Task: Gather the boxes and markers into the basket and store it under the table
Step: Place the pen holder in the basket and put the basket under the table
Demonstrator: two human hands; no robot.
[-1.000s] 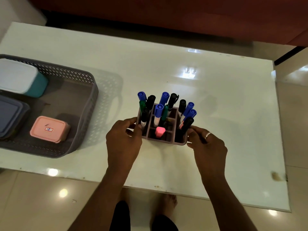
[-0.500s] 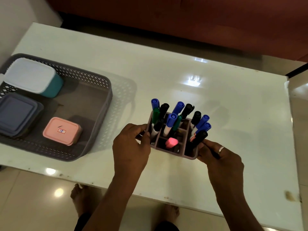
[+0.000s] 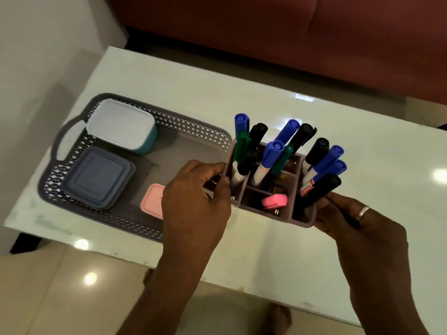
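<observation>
A mauve marker holder (image 3: 278,212) with compartments carries several blue, black and green markers (image 3: 272,154) and a pink highlighter (image 3: 274,200). My left hand (image 3: 196,204) grips its left wall and my right hand (image 3: 355,226) grips its right end. The holder hangs lifted, with its left end over the right rim of the grey perforated basket (image 3: 72,165). Inside the basket lie a white-lidded teal box (image 3: 121,124), a grey-blue box (image 3: 96,176) and a pink box (image 3: 153,200), which my left hand partly hides.
The basket sits at the left end of the white glossy table (image 3: 314,250), close to its front edge. A red sofa (image 3: 290,32) stands behind the table. Tiled floor and a bare foot (image 3: 280,315) show below the front edge.
Both hands have lifted the marker holder and carried it left, from the table's middle to the basket's right rim. The view has swung so the basket appears further right.
</observation>
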